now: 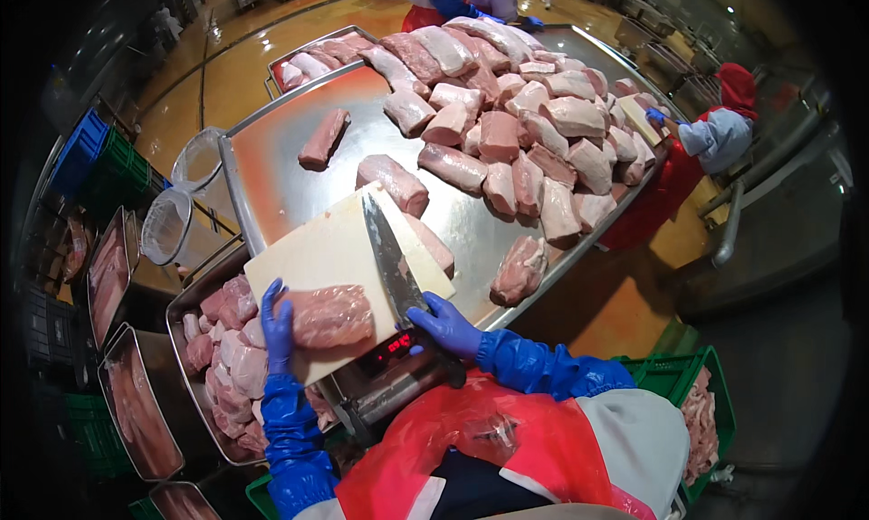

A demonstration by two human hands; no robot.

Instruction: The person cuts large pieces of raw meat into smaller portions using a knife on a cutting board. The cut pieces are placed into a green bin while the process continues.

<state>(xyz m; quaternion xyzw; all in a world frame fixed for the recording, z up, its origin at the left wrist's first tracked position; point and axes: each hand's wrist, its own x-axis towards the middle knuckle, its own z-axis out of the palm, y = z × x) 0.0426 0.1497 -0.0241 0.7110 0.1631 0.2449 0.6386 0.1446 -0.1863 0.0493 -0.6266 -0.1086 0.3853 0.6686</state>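
A pale pink slab of meat [331, 317] lies on a white cutting board [288, 257]. My left hand [279, 332], in a blue glove, is at the slab's left end, fingers stretched along it and touching it. My right hand [445, 330], also gloved, is closed on the handle of a large knife [391, 257], whose long blade points up and away over the board. Under the board's front edge sits a scale with a red display [395, 346].
A steel table [272, 158] bears many meat pieces [498, 138]. Trays of meat [228, 357], lined bins [172, 235] and crates [109, 171] line the left; a green crate [715, 393] is at lower right. Co-workers stand at the far side [453, 2] and right [715, 140].
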